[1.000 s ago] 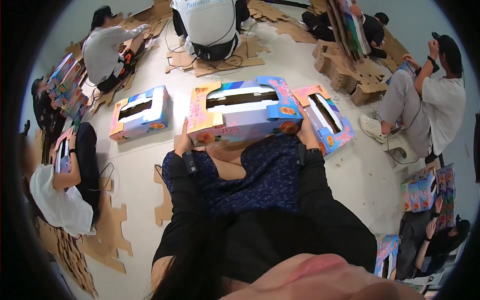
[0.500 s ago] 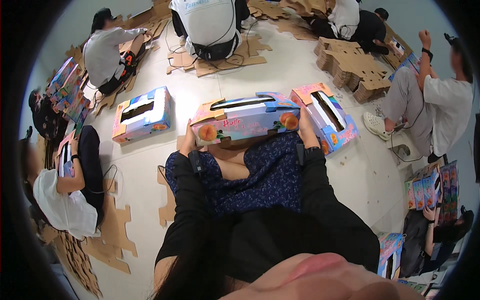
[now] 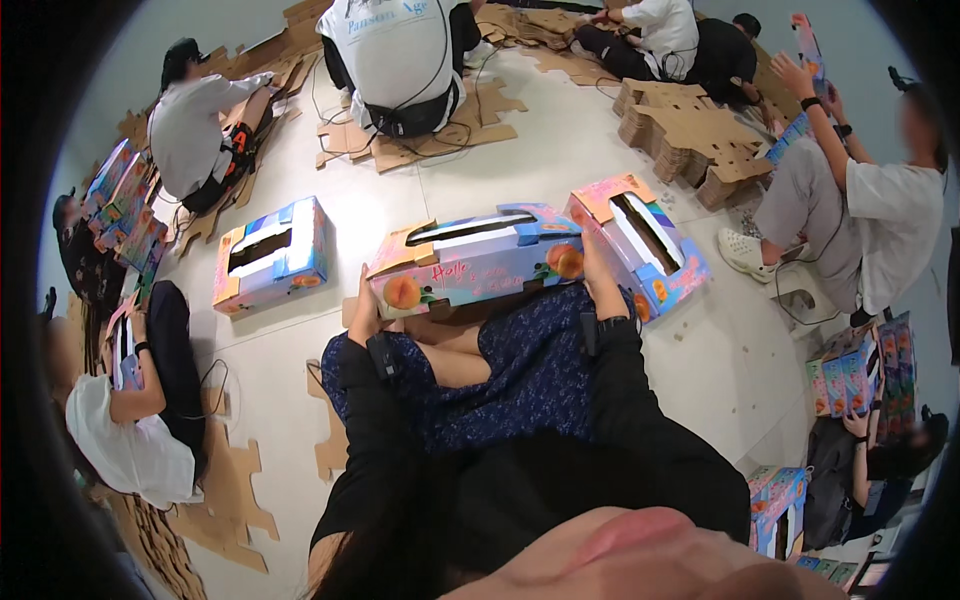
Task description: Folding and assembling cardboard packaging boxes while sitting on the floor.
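The middle carton [image 3: 485, 278] runs from peachy pink to lilac-blue across its front, with red script, orange fruit and green leaves, a yellow-orange flap at its 9 o'clock end and a blue one at 3. The carton at its 9 o'clock [image 3: 290, 268] blends pink-orange into blue; the carton at its 3 o'clock [image 3: 627, 255] mixes peach, lilac and blue. Cardboard sheets [image 3: 690, 135] at 2 o'clock are plain brown. The skirt [image 3: 520, 370] is navy with pale flecks, the floor [image 3: 720, 385] off-white.
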`<state>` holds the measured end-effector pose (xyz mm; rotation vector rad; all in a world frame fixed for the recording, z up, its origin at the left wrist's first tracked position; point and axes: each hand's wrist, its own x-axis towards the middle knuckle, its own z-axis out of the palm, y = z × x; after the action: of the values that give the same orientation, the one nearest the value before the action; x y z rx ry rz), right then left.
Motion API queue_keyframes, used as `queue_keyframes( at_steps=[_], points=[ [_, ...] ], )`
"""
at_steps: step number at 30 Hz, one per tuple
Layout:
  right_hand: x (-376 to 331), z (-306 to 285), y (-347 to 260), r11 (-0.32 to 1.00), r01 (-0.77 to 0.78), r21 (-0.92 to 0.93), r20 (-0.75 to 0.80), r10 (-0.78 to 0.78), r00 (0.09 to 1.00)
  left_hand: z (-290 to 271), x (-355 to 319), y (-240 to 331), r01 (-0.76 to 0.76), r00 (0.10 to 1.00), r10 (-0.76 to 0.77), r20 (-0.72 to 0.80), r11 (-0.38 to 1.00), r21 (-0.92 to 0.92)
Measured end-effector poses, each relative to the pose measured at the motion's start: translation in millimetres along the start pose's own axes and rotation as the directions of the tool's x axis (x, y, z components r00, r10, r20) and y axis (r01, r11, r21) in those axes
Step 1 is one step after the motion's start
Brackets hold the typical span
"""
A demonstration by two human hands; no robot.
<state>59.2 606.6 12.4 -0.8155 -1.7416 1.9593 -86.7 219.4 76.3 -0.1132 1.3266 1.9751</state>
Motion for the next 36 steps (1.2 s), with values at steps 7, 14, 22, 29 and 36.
queue_keyframes(
  at_steps=[7,14,22,29,36],
  points=[
    [-17.4,19.6,-25.2,0.996,-0.082,0.023,-0.075,0.083,0.994,-4.7,1.0,-0.9,-0.017,1.0,0.017,0.013,0.999,0.033],
    [-18.8,24.2,-35.9,0.991,-0.119,-0.066,-0.093,0.113,0.989,-6.3,17.4,0.7,0.018,0.999,-0.016,0.047,0.999,-0.039],
    [-13.0,21.5,-19.5,0.941,-0.306,0.146,0.116,0.291,0.95,-44.9,45.4,-21.8,-0.027,0.967,0.077,0.244,0.98,-0.199],
    [16.8,-7.0,4.4,0.981,-0.121,0.154,0.077,0.11,0.991,-58.0,87.1,-45.8,-0.264,0.961,0.265,-0.075,0.964,0.029],
    [0.1,13.1,-22.3,0.911,-0.259,0.322,0.218,0.194,0.956,-69.4,92.4,-50.4,-0.075,0.977,0.104,-0.189,0.985,0.154]
  ],
)
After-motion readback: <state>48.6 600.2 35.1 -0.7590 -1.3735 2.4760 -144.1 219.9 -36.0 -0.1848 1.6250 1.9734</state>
